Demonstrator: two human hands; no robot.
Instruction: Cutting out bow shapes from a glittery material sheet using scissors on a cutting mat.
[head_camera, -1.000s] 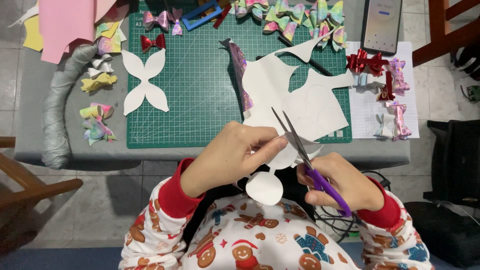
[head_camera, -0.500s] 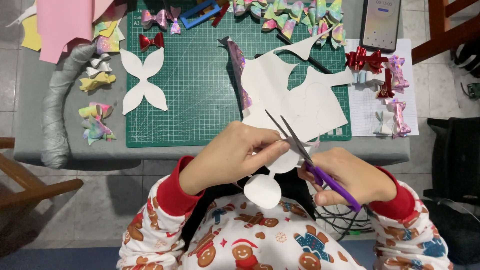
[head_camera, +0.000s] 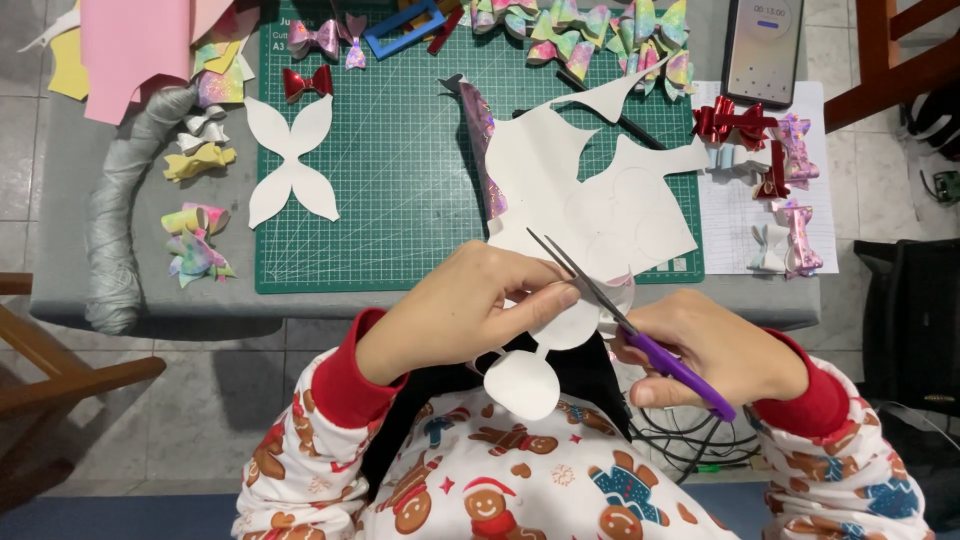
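our left hand pinched a thin, floppy white sheet at six o'clock of the green mat; our right hand gripped purple scissors, blades open. we judged it light, best held near the cut.

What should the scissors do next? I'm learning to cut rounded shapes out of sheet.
Probably close the blades in a short snip and turn the white sheet slightly with the left hand. The purple-handled scissors in the right hand are open against a curved edge, and one round lobe already hangs free below.
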